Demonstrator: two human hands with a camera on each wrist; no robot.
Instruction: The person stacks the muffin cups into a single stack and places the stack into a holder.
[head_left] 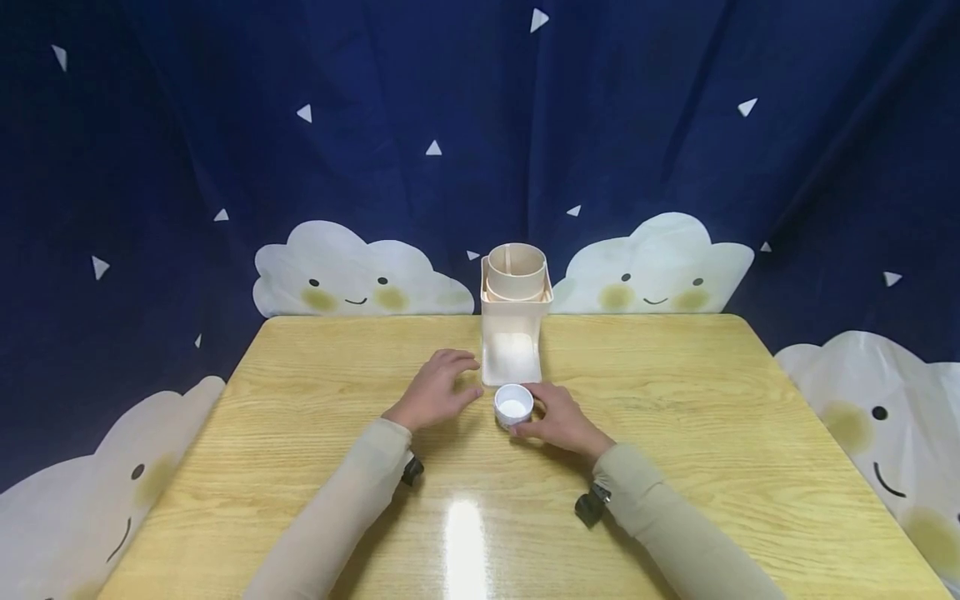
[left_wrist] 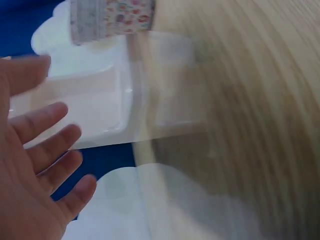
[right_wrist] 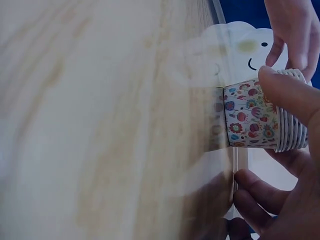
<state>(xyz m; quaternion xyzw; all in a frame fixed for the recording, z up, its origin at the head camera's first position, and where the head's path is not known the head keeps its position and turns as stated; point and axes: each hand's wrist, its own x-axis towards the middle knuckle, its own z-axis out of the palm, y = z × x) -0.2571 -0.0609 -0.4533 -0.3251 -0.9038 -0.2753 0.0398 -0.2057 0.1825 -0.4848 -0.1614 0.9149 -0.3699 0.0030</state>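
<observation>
A short stack of paper cups stands upright on the table, with its open top facing up. Its printed side, covered in small colourful flowers, and several nested rims show on the cups in the right wrist view. My right hand holds the stack from the right, thumb on the near side and fingers on the far side. To the left of the cups hovers my left hand, fingers spread and apart from the stack; nothing is in it. Just behind the cups stands a cream plastic holder with a round tube on top.
The wooden table has a dark blue curtain behind it with white cloud shapes. Both forearms come in from the near edge, each with a small dark wrist camera.
</observation>
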